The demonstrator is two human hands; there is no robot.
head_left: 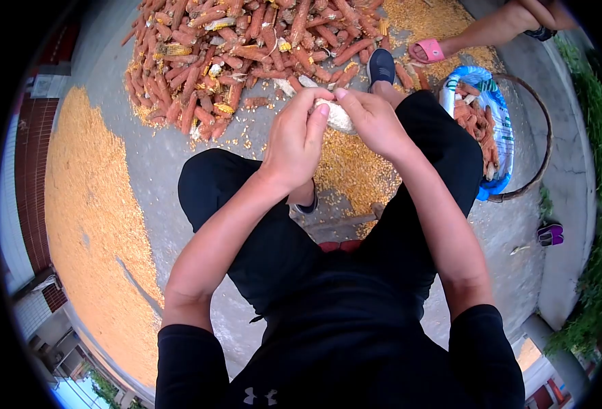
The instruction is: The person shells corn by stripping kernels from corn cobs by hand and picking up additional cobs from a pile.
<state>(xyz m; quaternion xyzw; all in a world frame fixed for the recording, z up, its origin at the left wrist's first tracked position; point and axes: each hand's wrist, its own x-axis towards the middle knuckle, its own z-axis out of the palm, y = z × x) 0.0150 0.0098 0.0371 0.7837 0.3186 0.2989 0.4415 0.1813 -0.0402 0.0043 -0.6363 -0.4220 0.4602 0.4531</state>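
Observation:
Between my two hands is a pale, whitish corn cob (337, 116), held above the ground between my knees. My left hand (295, 133) curls round its left end, with the thumb and fingertips on it. From the right, my right hand (371, 121) closes on the same cob, its thumb near the top. Below my hands lies a patch of loose yellow kernels (355, 170). Just beyond them rises a big heap of reddish cobs (246, 54), with a few yellow kernels still on some.
A basket with a blue and white lining (504, 136) holds reddish cobs at the right. Another person's leg and pink sandal (427, 50) are at the upper right. Kernels are spread widely (96, 238) at the left. Purple shoes (550, 234) lie far right.

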